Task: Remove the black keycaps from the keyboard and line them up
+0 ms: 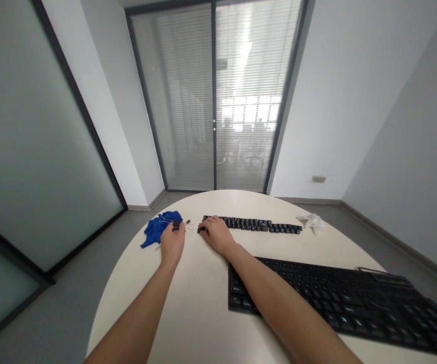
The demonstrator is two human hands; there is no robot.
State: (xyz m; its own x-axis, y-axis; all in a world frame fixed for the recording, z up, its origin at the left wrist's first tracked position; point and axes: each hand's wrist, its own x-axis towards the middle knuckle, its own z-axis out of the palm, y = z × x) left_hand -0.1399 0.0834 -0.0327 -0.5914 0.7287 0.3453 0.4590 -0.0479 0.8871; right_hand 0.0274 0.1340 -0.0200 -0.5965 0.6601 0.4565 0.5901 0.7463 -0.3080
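Note:
My left hand is closed around a small black blocky thing, whose kind I cannot make out, at the edge of a crumpled blue cloth. To its right, my right hand rests low over the table with fingers bent around a small black keycap. Black keycaps lie in rows that stretch rightward from this hand, which covers part of their left end. A tiny dark piece and thin pale wire-like bits lie between the hands.
A large black keyboard spans the near right of the round cream table, passing beneath my right forearm. Crumpled white material lies past the rows' right end. Beyond the table stand a glass partition with blinds and white walls.

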